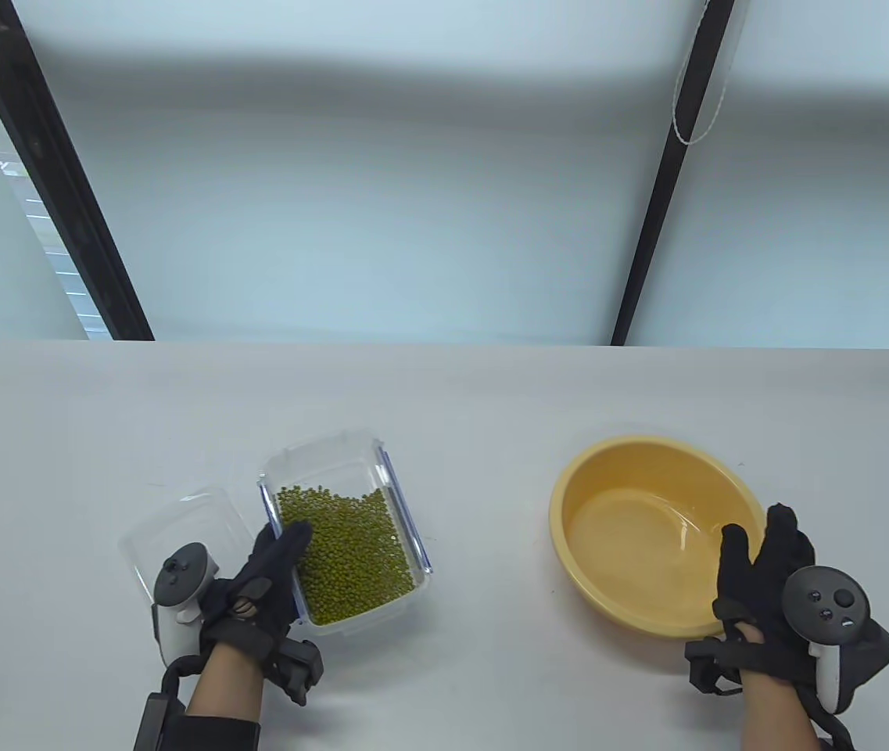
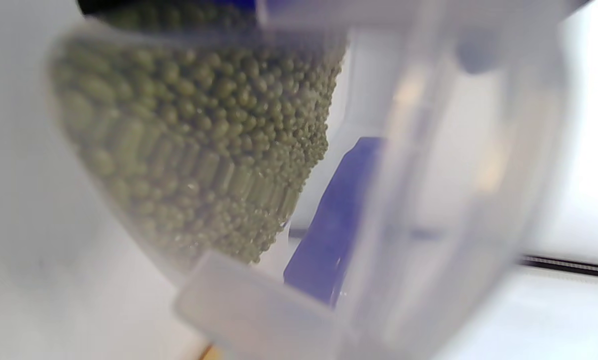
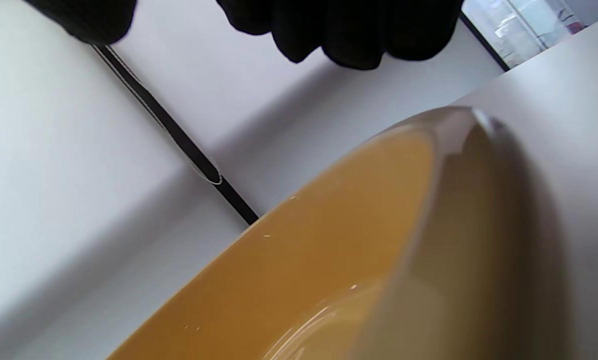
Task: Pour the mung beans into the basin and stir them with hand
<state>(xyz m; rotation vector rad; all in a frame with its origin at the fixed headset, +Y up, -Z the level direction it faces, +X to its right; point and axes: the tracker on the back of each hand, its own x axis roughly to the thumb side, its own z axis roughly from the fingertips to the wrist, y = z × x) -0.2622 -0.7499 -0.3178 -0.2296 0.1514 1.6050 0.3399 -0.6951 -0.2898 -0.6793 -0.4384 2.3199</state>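
Observation:
A clear plastic box [image 1: 393, 477] with blue clips holds a bed of green mung beans [image 1: 350, 547] at the table's front left. My left hand [image 1: 288, 551] grips the box's near-left wall, thumb over the beans; the other fingers are hidden. Up close, the left wrist view shows the beans [image 2: 194, 140] heaped against the box wall [image 2: 429, 150] and a blue clip [image 2: 329, 215]. The yellow basin [image 1: 593, 485] sits at the front right, holding no beans, its bottom glossy. My right hand [image 1: 758, 540] is spread at its near-right rim, fingers [image 3: 349, 30] straight above the basin [image 3: 329, 260].
The box's clear lid [image 1: 178, 524] lies flat just left of my left hand. The grey table [image 1: 444, 407] runs back to a pale wall with two black bars [image 1: 647, 235]. A gap of bare table separates box and basin.

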